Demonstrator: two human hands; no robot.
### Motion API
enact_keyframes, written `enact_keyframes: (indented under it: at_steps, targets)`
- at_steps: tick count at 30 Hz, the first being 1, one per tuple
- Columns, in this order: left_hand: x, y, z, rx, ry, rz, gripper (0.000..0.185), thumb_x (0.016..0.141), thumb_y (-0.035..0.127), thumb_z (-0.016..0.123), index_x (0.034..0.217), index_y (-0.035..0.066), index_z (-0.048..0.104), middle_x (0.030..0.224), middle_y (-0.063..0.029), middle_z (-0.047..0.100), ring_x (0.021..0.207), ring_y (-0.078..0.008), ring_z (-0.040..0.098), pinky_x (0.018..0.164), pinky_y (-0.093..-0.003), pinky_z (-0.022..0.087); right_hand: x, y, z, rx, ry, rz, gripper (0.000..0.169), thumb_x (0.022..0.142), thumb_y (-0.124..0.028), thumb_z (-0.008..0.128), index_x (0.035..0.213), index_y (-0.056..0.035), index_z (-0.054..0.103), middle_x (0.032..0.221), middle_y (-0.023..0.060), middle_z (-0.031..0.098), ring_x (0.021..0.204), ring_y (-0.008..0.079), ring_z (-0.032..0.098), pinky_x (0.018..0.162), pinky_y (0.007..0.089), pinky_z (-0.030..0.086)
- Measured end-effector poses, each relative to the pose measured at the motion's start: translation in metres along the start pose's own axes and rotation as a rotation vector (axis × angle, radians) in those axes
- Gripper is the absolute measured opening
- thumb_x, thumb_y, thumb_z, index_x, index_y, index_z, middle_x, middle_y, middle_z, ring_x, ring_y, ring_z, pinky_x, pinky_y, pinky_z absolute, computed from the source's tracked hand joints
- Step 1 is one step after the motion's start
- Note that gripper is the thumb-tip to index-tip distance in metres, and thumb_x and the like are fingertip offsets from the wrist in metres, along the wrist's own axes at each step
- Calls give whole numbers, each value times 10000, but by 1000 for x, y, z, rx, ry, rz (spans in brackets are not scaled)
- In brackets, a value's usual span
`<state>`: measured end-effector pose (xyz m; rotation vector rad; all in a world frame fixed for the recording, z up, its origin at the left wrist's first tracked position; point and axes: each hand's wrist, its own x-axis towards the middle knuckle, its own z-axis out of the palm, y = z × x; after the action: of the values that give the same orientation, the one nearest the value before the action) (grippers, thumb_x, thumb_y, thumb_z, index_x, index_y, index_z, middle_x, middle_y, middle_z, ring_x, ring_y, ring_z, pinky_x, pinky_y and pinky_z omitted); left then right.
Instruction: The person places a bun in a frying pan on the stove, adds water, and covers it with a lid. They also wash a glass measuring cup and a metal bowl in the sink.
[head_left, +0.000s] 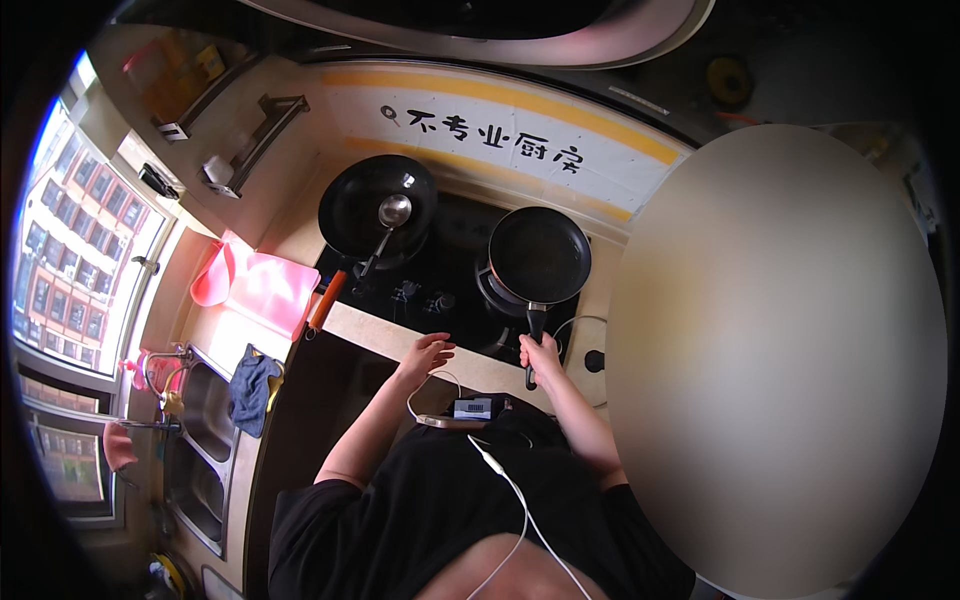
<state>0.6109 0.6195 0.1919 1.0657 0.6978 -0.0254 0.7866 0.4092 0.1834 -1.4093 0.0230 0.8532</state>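
Note:
My right hand is closed around the black handle of a dark frying pan. The pan is over the right burner of a black glass gas hob; whether it rests on the grate or is held just above it, I cannot tell. Nothing shows inside the pan. My left hand holds nothing and hovers by the counter's front edge, its fingers loosely bent and slightly apart. Over the left burner a black wok sits tilted, with a metal ladle lying in it.
An orange handle sticks out towards the counter's front. Left of the hob lies a pink sheet. A blue-grey cloth hangs beside the double steel sink. A range hood is overhead. A white cable crosses my shirt.

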Motion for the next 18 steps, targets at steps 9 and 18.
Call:
enact_keyframes:
  at_steps: [9, 18]
  targets:
    - [-14, -2, -5, -34, 47, -7, 326, 957, 173, 443, 1254, 42, 472, 1118, -97, 597, 990, -167, 581, 837, -273, 473, 19, 21, 8, -22, 28, 75, 134, 856, -104, 587, 785, -64, 480, 593, -7, 470, 464, 80, 447, 407, 228, 372]
    - [-29, -13, -7, -77, 119, -8, 309, 957, 164, 439, 1235, 41, 492, 1082, -95, 605, 938, -157, 592, 787, -261, 492, 33, 27, 12, -58, -11, 66, 148, 863, -145, 598, 811, -58, 489, 608, 16, 494, 467, 116, 480, 426, 264, 433]
